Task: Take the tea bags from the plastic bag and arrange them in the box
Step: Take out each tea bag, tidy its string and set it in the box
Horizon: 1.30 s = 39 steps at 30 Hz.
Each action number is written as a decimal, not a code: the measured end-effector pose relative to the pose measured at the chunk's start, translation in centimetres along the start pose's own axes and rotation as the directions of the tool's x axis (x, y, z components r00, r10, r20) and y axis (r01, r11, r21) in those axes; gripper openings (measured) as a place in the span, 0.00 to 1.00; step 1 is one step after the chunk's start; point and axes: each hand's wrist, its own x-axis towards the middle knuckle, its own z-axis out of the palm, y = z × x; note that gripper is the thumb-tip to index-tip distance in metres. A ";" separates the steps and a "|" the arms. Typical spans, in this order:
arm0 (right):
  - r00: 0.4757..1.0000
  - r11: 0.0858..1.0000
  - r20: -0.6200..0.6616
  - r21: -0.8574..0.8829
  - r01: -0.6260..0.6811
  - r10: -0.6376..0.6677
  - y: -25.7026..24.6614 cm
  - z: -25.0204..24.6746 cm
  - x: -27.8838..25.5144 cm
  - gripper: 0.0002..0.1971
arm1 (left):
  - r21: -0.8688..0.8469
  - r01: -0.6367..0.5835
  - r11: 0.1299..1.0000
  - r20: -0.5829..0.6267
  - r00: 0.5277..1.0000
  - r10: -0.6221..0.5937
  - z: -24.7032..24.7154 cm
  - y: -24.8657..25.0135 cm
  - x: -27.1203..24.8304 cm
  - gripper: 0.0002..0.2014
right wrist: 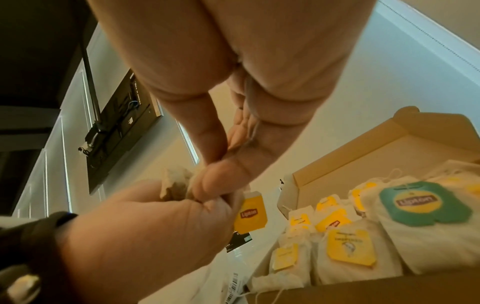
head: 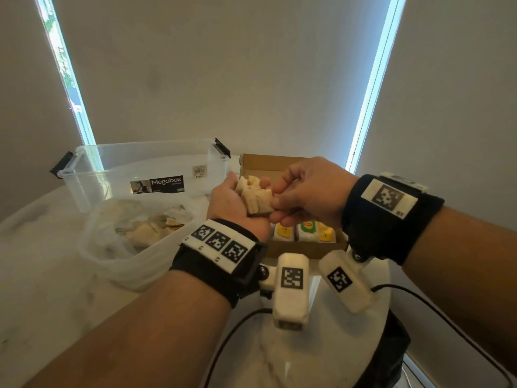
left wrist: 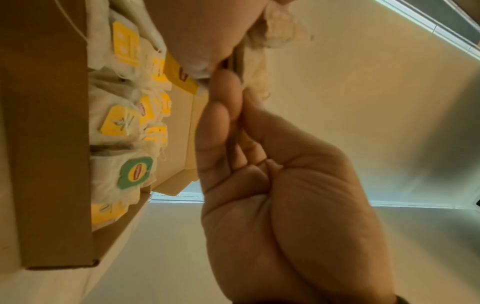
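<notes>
My left hand [head: 246, 193] is raised over the cardboard box [head: 305, 249] and grips a bunch of pale tea bags [head: 256, 198]. From the right, my right hand [head: 278, 204] pinches one bag of that bunch between thumb and forefinger. The right wrist view shows this pinch [right wrist: 215, 185] against the left hand [right wrist: 135, 236], with a yellow Lipton tag [right wrist: 250, 214] dangling below. Rows of tea bags [right wrist: 358, 246] with yellow and green tags fill the box's near end [left wrist: 116, 127]. The crumpled clear plastic bag [head: 112, 256] on the left holds more tea bags [head: 151, 228].
A clear Megabox storage tub [head: 117, 166] stands behind the plastic bag, left of the box. Everything sits on a white marble table [head: 42, 289] with a rounded front right edge. A black cable [head: 419, 301] trails off that edge.
</notes>
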 end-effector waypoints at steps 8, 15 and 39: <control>0.999 0.999 -0.009 -0.022 0.049 -0.049 -0.3 0.8 -0.1 0.12 | 0.016 -0.005 1.000 -0.011 1.000 0.006 -0.6 0.3 0.1 0.23; 0.976 0.947 -0.043 -0.256 0.196 -0.214 -2.4 -0.4 0.2 0.03 | -0.071 0.145 0.987 0.068 0.988 -0.140 -1.4 0.4 -0.5 0.20; 0.991 0.937 0.010 -0.324 0.131 -0.135 -2.7 -1.4 1.2 0.08 | 0.226 0.364 0.904 0.148 0.904 -0.401 -1.9 2.0 -0.4 0.09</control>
